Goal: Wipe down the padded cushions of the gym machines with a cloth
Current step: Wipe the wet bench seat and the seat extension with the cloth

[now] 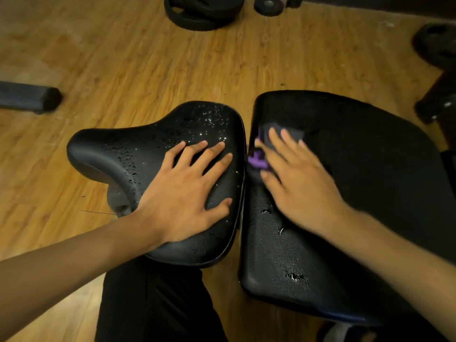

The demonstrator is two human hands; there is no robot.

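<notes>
Bracing comes first on the left: the left hand (183, 193) lies flat and fully spread on the seat cushion (153, 154), fingers apart, gripping nothing. To my eye it is there to steady the body and the seat while the other arm works. Droplets still bead over that cushion, thickest beyond the fingertips, so it looks sprayed but not yet wiped.

Right of the seat cushion, across a narrow gap, sits the larger back cushion (357, 169). The right hand (296, 183) presses a dark cloth (276, 134) with a purple patch against this cushion's left edge, fingers stretched nearly flat over it rather than curled; the cloth is pinned under the palm, not pinched. The hand is blurred, which suggests a wiping stroke under way. A few wet spots remain nearer the person, below that hand, while the stretch to its right looks dry.
</notes>
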